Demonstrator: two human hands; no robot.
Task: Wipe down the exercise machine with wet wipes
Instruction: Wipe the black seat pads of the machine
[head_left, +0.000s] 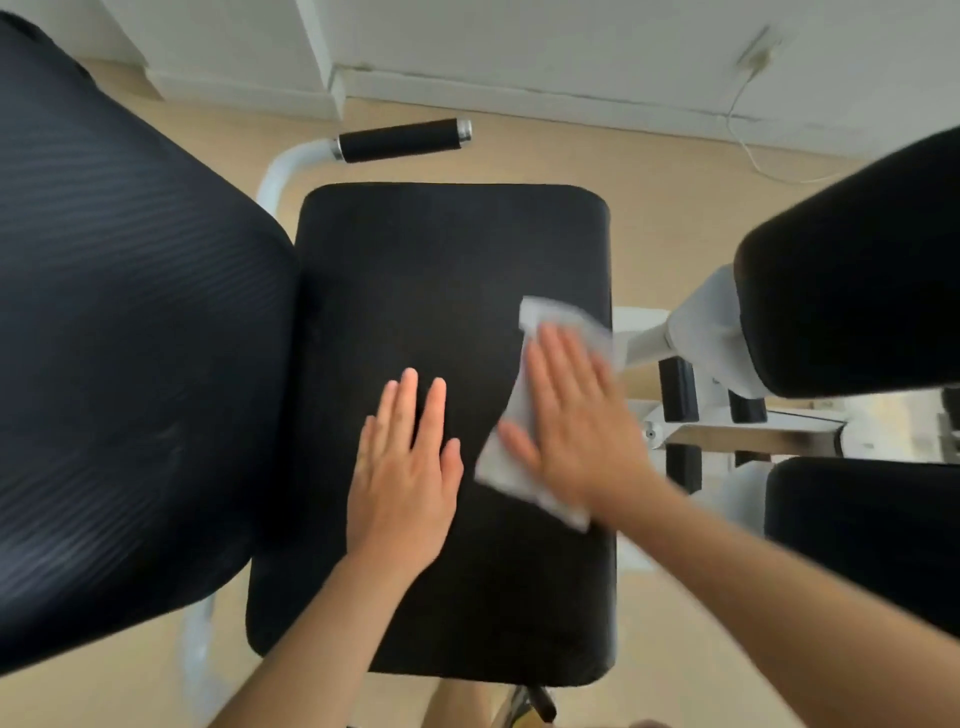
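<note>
The exercise machine's black padded seat (415, 270) fills the middle of the head view. My right hand (571, 415) lies flat with straight fingers on a white wet wipe (545, 317), pressing it onto the right side of the seat; hand and wipe are blurred. The wipe sticks out beyond the fingertips and below the palm. My left hand (405, 467) rests flat on the seat beside it, fingers straight, holding nothing.
A large black ribbed back pad (130, 338) stands at the left. Two black pads (857, 270) and the white frame (691, 332) are on the right. A black-grip handle (400, 140) projects beyond the seat. Beige floor, white wall and a cable lie behind.
</note>
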